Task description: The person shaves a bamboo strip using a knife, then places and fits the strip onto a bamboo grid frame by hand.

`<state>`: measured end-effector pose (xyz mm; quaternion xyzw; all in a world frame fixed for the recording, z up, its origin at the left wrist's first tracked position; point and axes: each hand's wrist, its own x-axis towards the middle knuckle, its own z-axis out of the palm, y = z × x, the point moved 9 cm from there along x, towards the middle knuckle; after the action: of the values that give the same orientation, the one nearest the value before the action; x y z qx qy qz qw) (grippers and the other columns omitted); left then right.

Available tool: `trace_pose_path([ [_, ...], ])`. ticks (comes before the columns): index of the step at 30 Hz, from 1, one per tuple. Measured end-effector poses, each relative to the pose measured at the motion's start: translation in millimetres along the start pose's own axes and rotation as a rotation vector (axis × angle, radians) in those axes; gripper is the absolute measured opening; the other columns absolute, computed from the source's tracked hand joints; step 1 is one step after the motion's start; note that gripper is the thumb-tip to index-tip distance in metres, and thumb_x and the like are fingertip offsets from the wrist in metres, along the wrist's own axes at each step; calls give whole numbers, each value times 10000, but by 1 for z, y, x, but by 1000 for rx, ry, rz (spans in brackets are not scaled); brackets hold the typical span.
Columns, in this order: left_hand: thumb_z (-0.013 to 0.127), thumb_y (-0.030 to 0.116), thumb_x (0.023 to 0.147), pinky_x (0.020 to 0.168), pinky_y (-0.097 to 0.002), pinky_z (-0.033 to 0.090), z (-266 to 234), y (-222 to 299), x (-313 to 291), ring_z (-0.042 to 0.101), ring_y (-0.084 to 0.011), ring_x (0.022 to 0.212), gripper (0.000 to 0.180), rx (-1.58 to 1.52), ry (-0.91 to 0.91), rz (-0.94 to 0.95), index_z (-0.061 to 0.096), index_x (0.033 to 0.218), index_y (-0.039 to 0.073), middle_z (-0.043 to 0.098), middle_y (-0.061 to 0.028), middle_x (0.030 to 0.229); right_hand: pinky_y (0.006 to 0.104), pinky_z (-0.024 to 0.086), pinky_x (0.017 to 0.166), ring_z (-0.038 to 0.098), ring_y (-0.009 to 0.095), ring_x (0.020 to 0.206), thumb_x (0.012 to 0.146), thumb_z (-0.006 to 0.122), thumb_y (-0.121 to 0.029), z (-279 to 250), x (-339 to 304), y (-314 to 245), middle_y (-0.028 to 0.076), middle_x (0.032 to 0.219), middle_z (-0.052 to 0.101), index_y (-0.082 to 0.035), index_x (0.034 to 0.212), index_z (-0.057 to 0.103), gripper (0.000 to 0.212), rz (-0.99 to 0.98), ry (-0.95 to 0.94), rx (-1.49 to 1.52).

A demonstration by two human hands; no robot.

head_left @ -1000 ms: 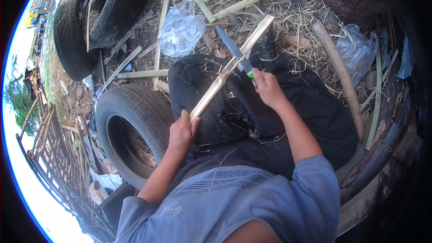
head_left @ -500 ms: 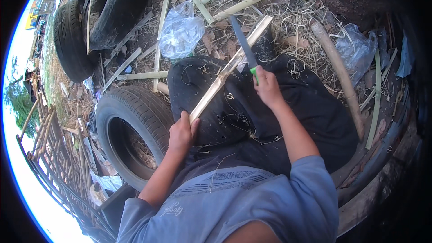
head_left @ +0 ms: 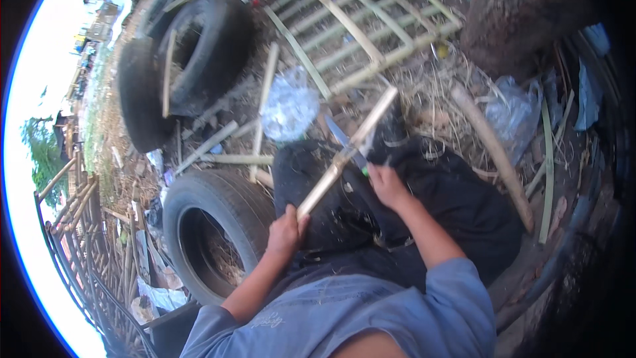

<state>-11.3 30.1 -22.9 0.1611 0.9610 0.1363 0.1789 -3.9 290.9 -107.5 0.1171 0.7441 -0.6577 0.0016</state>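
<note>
My left hand (head_left: pixel 285 232) is closed round the near end of a split bamboo strip (head_left: pixel 322 189), which slants up and away to the right over my dark trousers (head_left: pixel 450 205). A knife (head_left: pixel 342 136) with a green handle is gripped in my right hand (head_left: pixel 389 185). Its blade crosses the strip at a slant, beyond the strip's middle joint; blur hides whether it bites into the bamboo. Most of the handle is covered by my fingers.
A tyre (head_left: pixel 225 205) lies at my left, with more tyres (head_left: pixel 218 46) farther off. Ahead rests a bamboo lattice (head_left: pixel 358 26). Clear plastic bags (head_left: pixel 289 106) lie on the littered ground. A thick stick (head_left: pixel 493 152) is at my right, near a rough brown trunk (head_left: pixel 513 20).
The view has tilted, showing more of the lattice ahead. My right hand and the knife have drawn nearer along the strip, toward its joint. My left hand keeps its hold.
</note>
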Motion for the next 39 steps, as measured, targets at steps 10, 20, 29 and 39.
trace_pose_path([
  [10, 472, 455, 955, 631, -544, 485, 2, -2, -2, 619, -455, 729, 426, 21, -38, 5, 421, 951, 32, 627, -250, 764, 418, 411, 525, 588, 283, 536, 1013, 415, -308, -2, 0, 2, 176, 575, 537, 14, 711, 552, 462, 2, -47, -72],
  [20, 491, 424, 955, 635, -553, 468, 3, 3, 3, 601, -474, 733, 399, -1, -49, 12, 414, 951, 33, 614, -257, 748, 459, 490, 645, 610, 450, 762, 980, 452, -405, -51, 14, 58, 250, 749, 628, 20, 829, 650, 493, 325, 298, 29],
  [29, 526, 402, 942, 627, -545, 459, 2, -8, 4, 599, -466, 716, 379, 66, -13, -39, 426, 942, 37, 618, -245, 759, 474, 478, 586, 614, 431, 805, 980, 467, -354, -43, 21, -3, 267, 734, 606, 12, 821, 642, 436, 55, 384, -111],
  [39, 551, 408, 930, 582, -515, 470, 11, -3, 4, 609, -443, 678, 386, 96, 5, 14, 430, 904, 43, 609, -231, 727, 495, 468, 586, 620, 436, 732, 987, 454, -377, -40, 8, 14, 261, 695, 602, 8, 807, 628, 460, -23, 330, -221],
])
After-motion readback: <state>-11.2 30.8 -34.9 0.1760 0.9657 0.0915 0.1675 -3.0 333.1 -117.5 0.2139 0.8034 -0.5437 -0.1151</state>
